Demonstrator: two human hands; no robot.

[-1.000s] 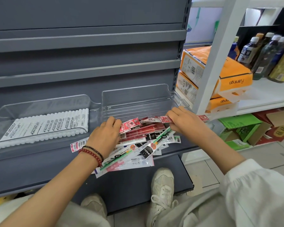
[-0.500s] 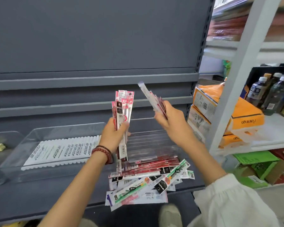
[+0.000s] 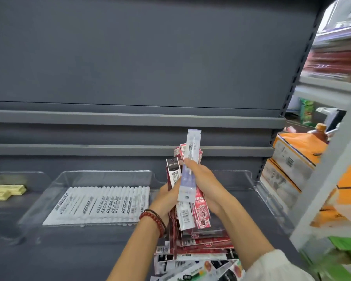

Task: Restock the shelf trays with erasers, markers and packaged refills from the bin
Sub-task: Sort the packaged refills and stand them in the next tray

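Here the right hand (image 3: 206, 180) and the left hand (image 3: 165, 199) both clasp one upright bundle of refill packets (image 3: 187, 185) above the shelf (image 3: 69, 252). The person would do well to tap the bottom edges level and face the labels one way before laying the bundle into the clear tray (image 3: 238, 175) behind it. Loose packets (image 3: 203, 249) lie below, and markers (image 3: 101, 201) fill the next tray along.

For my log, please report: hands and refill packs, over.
Left hand and right hand grip refill packs upright. Loose packs heaped on shelf below. Nothing blocking.
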